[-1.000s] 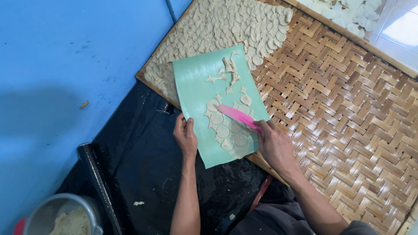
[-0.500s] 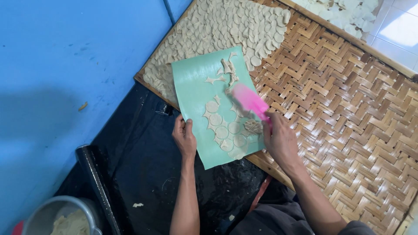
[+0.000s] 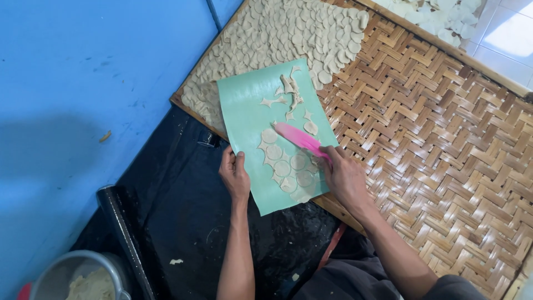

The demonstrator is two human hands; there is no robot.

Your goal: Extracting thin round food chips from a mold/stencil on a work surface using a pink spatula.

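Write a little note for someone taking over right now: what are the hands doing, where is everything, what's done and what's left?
Left hand: grips the green sheet's near-left edge.
Right hand: holds the pink scraper flat on the sheet.
Done: many dough rounds lie spread on the woven tray. Trimmings sit at the sheet's far end.
Left: cut rounds on the sheet, not yet on the tray.

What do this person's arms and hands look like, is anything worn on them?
Both are bare: the left hand and right hand wear no gloves, and no rings, watch or bracelet show in the head view. The forearms are uncovered, slim and long. Only near the right upper arm does the edge of a dark grey sleeve appear.
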